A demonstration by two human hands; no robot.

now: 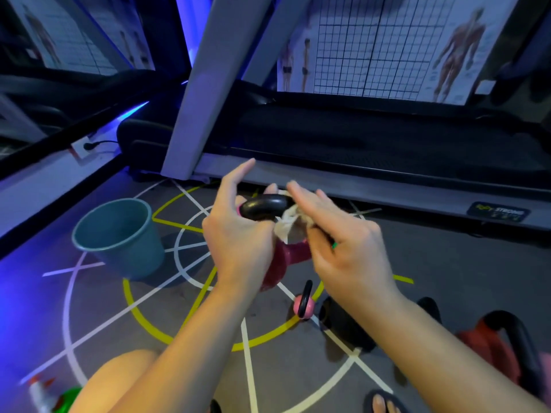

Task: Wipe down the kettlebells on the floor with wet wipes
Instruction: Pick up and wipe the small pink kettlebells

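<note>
left hand (238,234) grips the black handle of the magenta kettlebell (287,260), index finger sticking out straight; the bell looks lifted and tilted over the taped floor, just in front of the treadmill (357,138); right hand (343,242) holds a bunched wet wipe (287,223) against the handle; teal bucket (119,236) sits to the left; a small pink kettlebell (304,307) stands on the floor below

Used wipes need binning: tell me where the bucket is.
Head view, centre-left: the bucket sits on the floor just left of the left hand gripping the kettlebell, in front of the treadmill.
</note>
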